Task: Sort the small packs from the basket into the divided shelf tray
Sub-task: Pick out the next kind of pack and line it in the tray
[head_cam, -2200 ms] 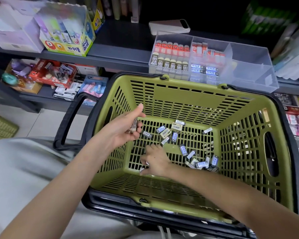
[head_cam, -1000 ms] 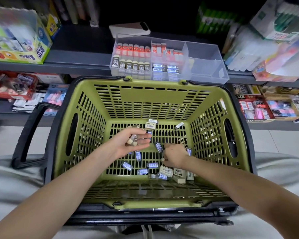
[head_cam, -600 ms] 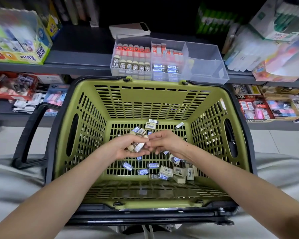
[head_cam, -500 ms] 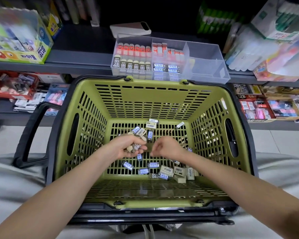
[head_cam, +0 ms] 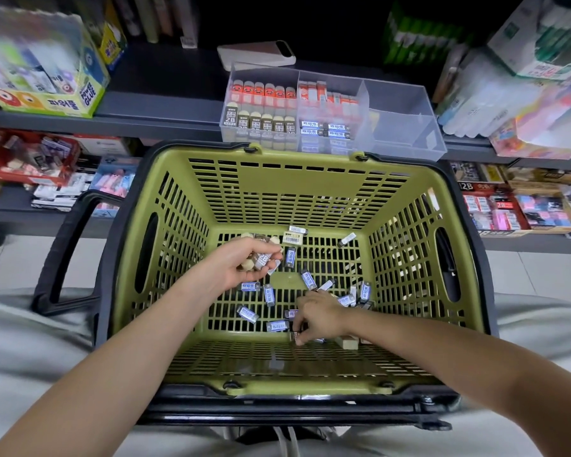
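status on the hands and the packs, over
Left hand grips a bunch of packs. Right hand pinches a pack on the basket floor. More loose packs around it; path to the tray looks open.

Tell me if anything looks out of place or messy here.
A flat phone-like device lies on the shelf behind the divided tray, unlike the stock around it. The small packs lie strewn at all angles in the basket.

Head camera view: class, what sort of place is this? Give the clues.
Probably a stationery shop: shelves stocked with a glue display box, a green shopping basket, and a clear divided tray holding rows of small packs.
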A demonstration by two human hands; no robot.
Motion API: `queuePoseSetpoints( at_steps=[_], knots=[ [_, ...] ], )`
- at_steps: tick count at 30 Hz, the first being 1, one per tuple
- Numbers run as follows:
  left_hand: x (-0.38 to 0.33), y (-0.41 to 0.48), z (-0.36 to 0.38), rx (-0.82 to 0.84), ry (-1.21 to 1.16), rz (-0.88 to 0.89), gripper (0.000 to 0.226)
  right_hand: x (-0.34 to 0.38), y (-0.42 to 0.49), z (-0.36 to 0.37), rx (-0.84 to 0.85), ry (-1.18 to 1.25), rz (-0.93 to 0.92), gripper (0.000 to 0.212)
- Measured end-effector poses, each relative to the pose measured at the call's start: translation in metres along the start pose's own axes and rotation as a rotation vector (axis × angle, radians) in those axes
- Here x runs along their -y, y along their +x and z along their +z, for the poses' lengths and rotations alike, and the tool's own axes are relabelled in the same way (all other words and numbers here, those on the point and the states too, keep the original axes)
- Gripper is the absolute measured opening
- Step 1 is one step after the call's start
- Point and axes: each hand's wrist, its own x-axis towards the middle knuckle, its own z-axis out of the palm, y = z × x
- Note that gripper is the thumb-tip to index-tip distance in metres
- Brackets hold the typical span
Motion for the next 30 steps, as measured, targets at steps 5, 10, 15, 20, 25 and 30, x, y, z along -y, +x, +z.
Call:
queuePoseSetpoints(
  at_steps=[5,10,15,20,25,30],
  knots=[
    [-0.003,-0.003,0.002,-0.007,-0.028,0.019,0.015,-0.001,-0.005,0.006,-0.025,-0.006,-0.058,0.025],
    [-0.007,-0.009,0.004,-0.011,-0.06,0.045,0.02,-0.004,-0.007,-0.01,-0.116,0.335,0.053,0.025],
    [-0.018,-0.021,0.01,-0.03,-0.126,0.187,0.037,-0.003,-0.02,-0.06,-0.251,1.169,0.122,0.009],
    [-0.042,-0.039,0.01,-0.028,-0.212,0.411,0.031,0.003,-0.04,-0.125,-0.323,1.845,-0.112,0.009],
    [-0.078,-0.058,0.004,-0.016,-0.288,0.634,0.031,0.01,-0.052,-0.182,-0.499,1.521,-0.225,0.031],
    [-0.111,-0.06,-0.008,-0.093,-0.354,0.783,0.015,0.015,-0.033,-0.242,-0.773,1.141,-0.096,0.016]
  ],
)
